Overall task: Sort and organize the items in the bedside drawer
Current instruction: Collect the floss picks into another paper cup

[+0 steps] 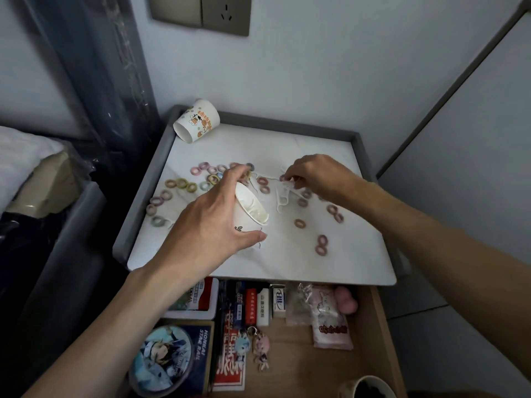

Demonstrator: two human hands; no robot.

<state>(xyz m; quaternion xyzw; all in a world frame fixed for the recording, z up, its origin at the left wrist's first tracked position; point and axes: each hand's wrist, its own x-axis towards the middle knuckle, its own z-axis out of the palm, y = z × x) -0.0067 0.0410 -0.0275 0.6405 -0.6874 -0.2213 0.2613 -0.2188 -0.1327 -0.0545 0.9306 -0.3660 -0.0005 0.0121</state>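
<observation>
"HONKAI STAR RAIL" in white on the dark box [205,349] in the drawer [290,357]. Small white box [279,301]: blue logo, letters unclear. Chinese print on the tipped paper cup [198,122], lighters [250,308] and red packet [230,369] is too blurred to read.

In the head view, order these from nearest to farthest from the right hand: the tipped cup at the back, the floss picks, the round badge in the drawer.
1. floss picks: at the fingertips of the right hand.
2. tipped cup: far back, left corner.
3. round badge: front left, down in the drawer.
</observation>
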